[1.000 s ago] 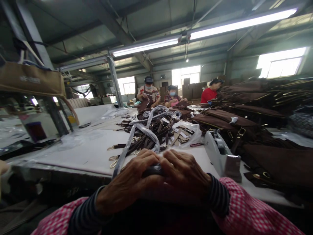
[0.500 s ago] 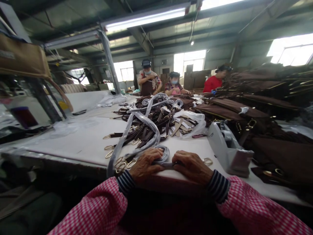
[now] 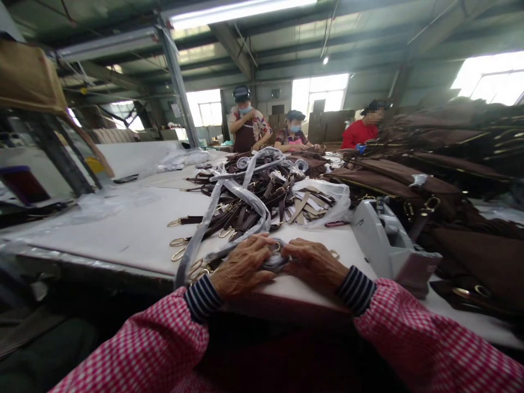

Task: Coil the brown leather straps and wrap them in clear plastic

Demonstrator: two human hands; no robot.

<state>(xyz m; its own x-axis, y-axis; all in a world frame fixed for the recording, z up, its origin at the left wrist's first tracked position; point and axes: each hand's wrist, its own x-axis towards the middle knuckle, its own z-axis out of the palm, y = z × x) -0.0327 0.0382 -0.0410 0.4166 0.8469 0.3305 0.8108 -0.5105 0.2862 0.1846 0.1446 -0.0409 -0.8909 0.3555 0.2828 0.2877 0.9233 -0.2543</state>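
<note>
A coiled grey strap in clear plastic wrap (image 3: 274,263) lies at the table's front edge between my hands. My left hand (image 3: 244,263) curls over its left side, thumb along the near edge. From the right, my right hand (image 3: 313,263) closes its fingers on the coil's other side; its fingertips are partly hidden. A long wrapped strap (image 3: 204,221) loops over the table just beyond my left hand. Gold metal clips (image 3: 196,267) lie beside my left wrist. Behind the hands is a heap of dark brown straps with gold hooks (image 3: 241,218).
A white tape dispenser (image 3: 379,234) stands right of my right hand. Brown bags with zips (image 3: 462,229) are piled along the right. A clear plastic bag of beige and white strips (image 3: 317,204) lies ahead. Several people (image 3: 248,123) work across the white table (image 3: 135,229).
My right hand has come left, right up to the coil, and the straight strap length between the hands no longer shows. The camera view has shifted slightly.
</note>
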